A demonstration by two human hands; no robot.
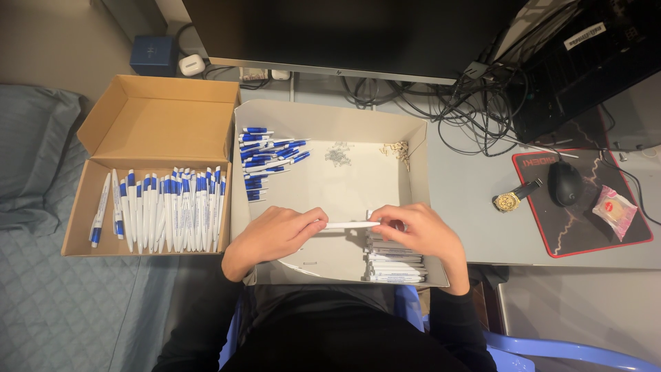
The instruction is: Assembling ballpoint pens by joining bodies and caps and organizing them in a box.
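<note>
My left hand (275, 234) and my right hand (420, 233) hold one white pen barrel (350, 224) between them, level, over a shallow white box (330, 114). The left fingers pinch its left end and the right fingers its right end. Below the right hand lies a stack of white pen barrels (394, 265). At the box's back left sits a heap of blue-and-white pen parts (265, 155). Small springs (337, 155) and tiny pale parts (398, 149) lie near its back wall.
A brown cardboard box (155, 120) to the left holds a row of finished blue-and-white pens (165, 210). Behind stand a monitor (344, 31) and tangled cables (475, 103). To the right are a gold wristwatch (513, 198), a black mouse (564, 182) on a mouse pad and a wrapped snack (615, 210).
</note>
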